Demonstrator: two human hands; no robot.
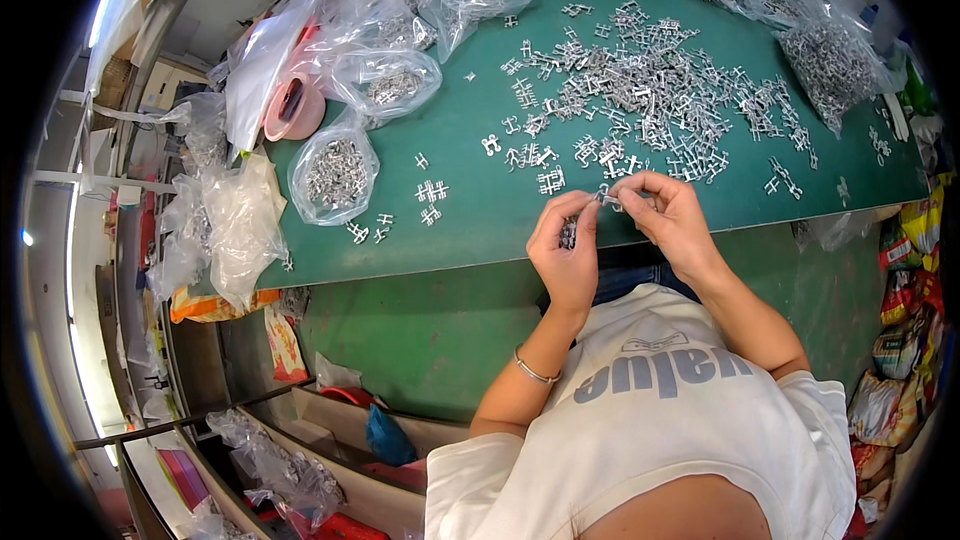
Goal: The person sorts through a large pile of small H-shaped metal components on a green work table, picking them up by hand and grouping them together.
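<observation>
Both my hands meet at the front edge of the green table (pixel 470 230). Between the fingertips, a small silver metal piece (pixel 606 196) is pinched from both sides. My left hand (pixel 563 255) is closed, and more such metal pieces (pixel 568 233) show inside its curled fingers. My right hand (pixel 668 218) grips the piece between thumb and forefinger. Just beyond the hands spreads a large loose heap of H-shaped silver metal pieces (pixel 645 90). Several more pieces (pixel 432 190) lie in a small group to the left.
Open clear bags of metal parts (pixel 336 175) stand on the table's left, beside a pink container (pixel 296 108). A full plastic bag (pixel 830 65) rests at the far right. Below left are shelf compartments (pixel 340 420) with bags. Colourful packages (pixel 900 340) line the right side.
</observation>
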